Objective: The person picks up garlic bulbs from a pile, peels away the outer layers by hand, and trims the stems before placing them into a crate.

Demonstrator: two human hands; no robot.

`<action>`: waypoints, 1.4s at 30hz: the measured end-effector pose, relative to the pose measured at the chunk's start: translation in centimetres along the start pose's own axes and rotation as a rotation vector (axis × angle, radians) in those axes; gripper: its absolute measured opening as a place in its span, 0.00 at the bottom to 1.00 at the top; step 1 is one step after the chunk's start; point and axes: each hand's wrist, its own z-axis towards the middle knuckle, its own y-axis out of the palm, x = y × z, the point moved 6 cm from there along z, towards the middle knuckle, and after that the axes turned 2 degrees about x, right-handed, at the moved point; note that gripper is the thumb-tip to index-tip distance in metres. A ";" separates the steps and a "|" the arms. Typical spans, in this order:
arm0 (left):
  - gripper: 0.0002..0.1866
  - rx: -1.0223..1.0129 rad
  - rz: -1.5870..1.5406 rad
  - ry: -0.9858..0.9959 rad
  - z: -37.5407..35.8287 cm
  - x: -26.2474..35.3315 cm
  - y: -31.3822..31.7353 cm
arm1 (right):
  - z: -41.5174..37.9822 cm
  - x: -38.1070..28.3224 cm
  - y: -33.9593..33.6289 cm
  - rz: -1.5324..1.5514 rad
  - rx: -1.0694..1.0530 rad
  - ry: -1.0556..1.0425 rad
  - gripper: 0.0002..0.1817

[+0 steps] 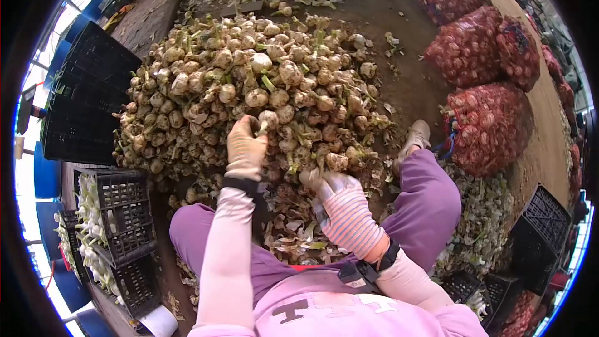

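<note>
From my head camera: my left hand (245,148) is closed on a garlic bulb (268,118) at the near edge of the big garlic pile (249,87). My right hand (342,203) (striped glove) is closed on something; what, I cannot tell. Several red sacks (490,125) stand filled at right, so I judge much remains.

No readable text; only illegible dark letter shapes on the pink shirt (324,312).

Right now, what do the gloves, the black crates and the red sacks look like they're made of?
Left hand wears a tan glove, the right hand a pink-striped one: both look like matte knit fabric. The black crates seem to be rigid plastic, with a moulded lattice of openings. The red sacks look like woven mesh netting; bulbs show through.
</note>
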 end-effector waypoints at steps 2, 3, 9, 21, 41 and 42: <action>0.17 -0.179 -0.107 0.035 -2.1 3.5 -2.8 | 0.7 -0.4 -0.6 -0.054 0.121 -0.035 0.18; 0.14 -0.356 -0.192 -0.031 -3.6 5.9 -3.8 | 1.0 -0.4 -0.3 -0.142 0.024 0.043 0.21; 0.15 -0.476 -0.242 0.166 -11.1 13.5 -7.5 | 0.3 -0.7 1.8 -0.164 -0.267 -0.042 0.22; 0.36 -0.086 -0.144 0.400 -16.4 12.3 -8.5 | -2.4 0.9 4.4 1.187 -0.376 0.526 0.19; 0.43 -0.445 -1.355 -0.506 -16.1 11.6 -6.3 | -2.4 -1.0 2.5 1.514 -0.072 0.439 0.14; 0.43 -0.487 -1.463 -0.583 -16.0 10.8 -5.4 | -2.4 -1.2 2.5 1.488 -0.135 0.394 0.15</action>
